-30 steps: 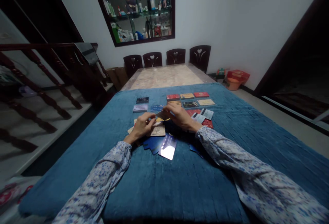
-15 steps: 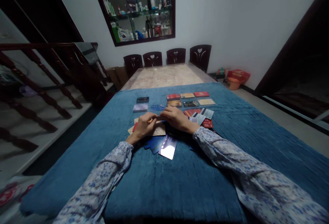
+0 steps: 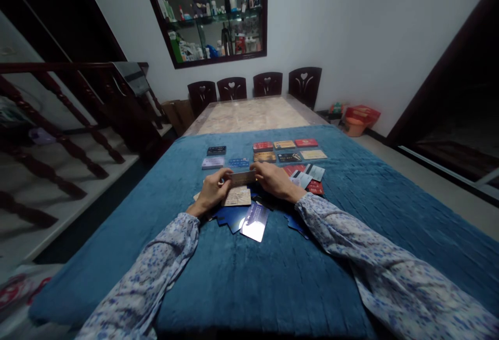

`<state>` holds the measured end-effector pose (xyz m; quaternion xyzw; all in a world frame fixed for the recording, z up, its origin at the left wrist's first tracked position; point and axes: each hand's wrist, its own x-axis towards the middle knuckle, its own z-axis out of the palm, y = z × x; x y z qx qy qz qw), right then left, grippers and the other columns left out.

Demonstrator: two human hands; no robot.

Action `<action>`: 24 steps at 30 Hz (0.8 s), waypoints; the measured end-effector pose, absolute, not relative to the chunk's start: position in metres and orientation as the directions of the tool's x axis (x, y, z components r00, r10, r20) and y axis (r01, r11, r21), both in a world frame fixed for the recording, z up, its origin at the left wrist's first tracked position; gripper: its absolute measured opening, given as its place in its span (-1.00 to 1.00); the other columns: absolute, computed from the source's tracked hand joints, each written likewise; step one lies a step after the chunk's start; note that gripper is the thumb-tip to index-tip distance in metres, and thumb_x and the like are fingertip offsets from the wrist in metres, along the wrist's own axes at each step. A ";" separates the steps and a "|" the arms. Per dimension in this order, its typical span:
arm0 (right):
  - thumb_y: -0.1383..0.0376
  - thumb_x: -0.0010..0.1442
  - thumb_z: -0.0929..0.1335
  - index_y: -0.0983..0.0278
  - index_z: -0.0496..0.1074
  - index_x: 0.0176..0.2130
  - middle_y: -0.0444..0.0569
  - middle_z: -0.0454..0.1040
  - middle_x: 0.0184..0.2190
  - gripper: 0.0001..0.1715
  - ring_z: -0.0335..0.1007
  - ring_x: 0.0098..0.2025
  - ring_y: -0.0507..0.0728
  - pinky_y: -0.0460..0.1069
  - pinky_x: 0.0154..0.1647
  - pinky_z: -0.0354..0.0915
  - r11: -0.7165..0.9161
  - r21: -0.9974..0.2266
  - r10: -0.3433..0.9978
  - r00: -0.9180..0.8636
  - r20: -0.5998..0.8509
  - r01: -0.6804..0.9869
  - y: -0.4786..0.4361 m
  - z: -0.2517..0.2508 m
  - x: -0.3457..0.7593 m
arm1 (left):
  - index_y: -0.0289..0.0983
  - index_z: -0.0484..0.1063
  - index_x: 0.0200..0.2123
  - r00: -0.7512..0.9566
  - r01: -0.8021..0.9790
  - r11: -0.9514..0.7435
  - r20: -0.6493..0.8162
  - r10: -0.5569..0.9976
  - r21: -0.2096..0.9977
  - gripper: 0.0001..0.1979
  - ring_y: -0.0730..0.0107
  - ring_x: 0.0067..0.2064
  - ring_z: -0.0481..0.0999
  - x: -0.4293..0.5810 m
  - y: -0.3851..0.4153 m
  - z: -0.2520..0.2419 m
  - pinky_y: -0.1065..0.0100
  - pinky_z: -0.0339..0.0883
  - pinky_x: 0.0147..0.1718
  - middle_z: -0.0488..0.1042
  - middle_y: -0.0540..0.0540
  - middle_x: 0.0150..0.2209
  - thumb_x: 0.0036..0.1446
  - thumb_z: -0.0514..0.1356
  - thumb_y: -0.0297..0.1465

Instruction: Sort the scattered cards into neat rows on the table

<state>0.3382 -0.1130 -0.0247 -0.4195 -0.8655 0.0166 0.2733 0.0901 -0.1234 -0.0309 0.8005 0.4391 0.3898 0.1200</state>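
My left hand (image 3: 213,190) and my right hand (image 3: 273,180) pinch the two ends of a stack of cards (image 3: 242,178), which is tilted up so that a pale brownish face or edge shows; how many cards are in it I cannot tell. Below it lies a beige card (image 3: 237,197), close to my left fingers. Nearer to me, blue cards (image 3: 230,217) and a shiny purple card (image 3: 255,221) are spread in a loose pile. Beside my right wrist are silver-grey cards (image 3: 314,172) and a red card (image 3: 315,187), partly overlapping.
Neat card piles stand farther back: a black one (image 3: 217,151), a lilac one (image 3: 212,163), a blue one (image 3: 238,163), and several red, gold and dark ones (image 3: 288,158) to the right. A blue cloth (image 3: 249,283) covers the near part of the table. Chairs (image 3: 267,84) line the far end.
My hands have moved slightly apart, and the stack between them has tipped up so more of it shows. The cards on the cloth around it look much the same.
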 end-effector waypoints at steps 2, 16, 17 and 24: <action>0.41 0.35 0.29 0.29 0.40 0.09 0.08 0.54 -0.16 -0.67 0.41 -0.17 0.14 -0.02 -0.16 0.23 0.624 -0.259 0.755 -0.482 0.445 0.738 -0.114 -0.024 0.337 | -0.23 0.44 -0.05 0.298 0.602 -0.576 0.515 0.804 0.553 -0.71 0.43 -0.36 0.53 0.091 -0.123 -0.031 0.45 0.49 -0.39 0.59 0.00 -0.33 0.14 0.15 -0.41; 0.41 0.34 0.27 0.31 0.30 0.26 0.16 0.50 0.03 -0.48 0.40 0.03 0.23 0.05 0.00 0.29 0.558 -0.116 0.804 -0.500 0.323 0.822 -0.121 -0.023 0.328 | -0.26 0.35 0.11 0.340 0.728 -0.520 0.424 0.839 0.447 -0.54 0.34 -0.29 0.55 0.088 -0.114 -0.039 0.31 0.47 -0.19 0.57 -0.05 -0.25 0.10 0.20 -0.45; 0.41 0.34 0.26 0.31 0.30 0.27 0.17 0.50 0.02 -0.48 0.39 0.02 0.23 0.06 -0.01 0.30 0.560 -0.111 0.803 -0.504 0.319 0.821 -0.121 -0.023 0.328 | -0.27 0.34 0.12 0.345 0.732 -0.522 0.422 0.838 0.438 -0.53 0.33 -0.27 0.56 0.088 -0.113 -0.040 0.30 0.47 -0.16 0.57 -0.06 -0.24 0.10 0.20 -0.45; 0.37 0.32 0.31 0.33 0.27 0.29 0.19 0.46 0.02 -0.43 0.35 0.02 0.23 0.06 -0.03 0.30 0.581 -0.109 0.787 -0.522 0.330 0.807 -0.116 -0.025 0.328 | -0.31 0.33 0.19 0.392 0.742 -0.558 0.436 0.810 0.371 -0.47 0.22 -0.05 0.57 0.086 -0.109 -0.041 0.20 0.48 0.01 0.57 -0.19 0.00 0.12 0.21 -0.47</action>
